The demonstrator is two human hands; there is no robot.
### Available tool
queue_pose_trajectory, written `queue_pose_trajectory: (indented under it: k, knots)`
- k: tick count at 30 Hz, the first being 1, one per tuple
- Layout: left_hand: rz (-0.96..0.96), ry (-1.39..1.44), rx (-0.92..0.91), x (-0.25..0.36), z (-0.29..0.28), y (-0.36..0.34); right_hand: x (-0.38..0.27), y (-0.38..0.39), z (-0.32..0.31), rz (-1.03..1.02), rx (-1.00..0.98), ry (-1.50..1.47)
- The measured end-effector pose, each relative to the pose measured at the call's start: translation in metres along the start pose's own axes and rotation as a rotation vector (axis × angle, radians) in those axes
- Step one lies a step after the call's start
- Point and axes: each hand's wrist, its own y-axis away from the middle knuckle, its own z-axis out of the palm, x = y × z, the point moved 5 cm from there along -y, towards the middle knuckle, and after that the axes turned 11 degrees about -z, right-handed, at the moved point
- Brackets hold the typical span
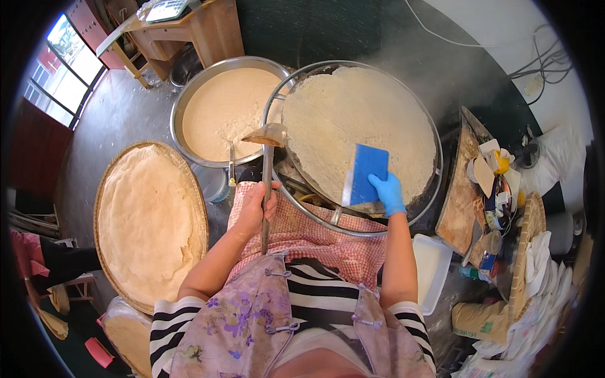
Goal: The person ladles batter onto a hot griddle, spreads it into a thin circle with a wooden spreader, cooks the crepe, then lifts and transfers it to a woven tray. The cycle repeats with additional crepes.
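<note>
My bare left hand point(256, 205) is closed around the upright handle of a long-handled wooden tool with a half-round head point(266, 134). That head hangs between the batter basin and the griddle. In a blue glove, my right hand point(388, 192) grips a flat blue scraper point(367, 174) with a pale edge, over the near right part of the round griddle. A wide, thin pancake of pale batter point(359, 120) covers most of the griddle surface, and steam drifts above it. Left of it, the large metal basin point(178, 129) holds tan batter, with a brush-like handle point(232, 170) at its near rim.
A woven tray of flat pancakes point(151, 220) leans at the left. A metal ring point(435, 195) surrounds the griddle. To the right are a wooden board point(455, 201), a white tub point(433, 271) and clutter. A wooden desk point(214, 34) stands behind; another person's sleeve point(31, 252) shows far left.
</note>
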Motion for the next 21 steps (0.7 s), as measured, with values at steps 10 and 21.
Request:
queue_pose_trajectory:
  k: [10, 21]
  knots:
    - [-0.196, -0.149, -0.246, -0.013, -0.008, -0.013, 0.0, 0.093, -0.05, 0.148, 0.058, -0.739]
    - [-0.343, -0.677, -0.134, -0.032, 0.02, -0.026, -0.056, 0.127, -0.018, 0.089, -0.16, -0.878]
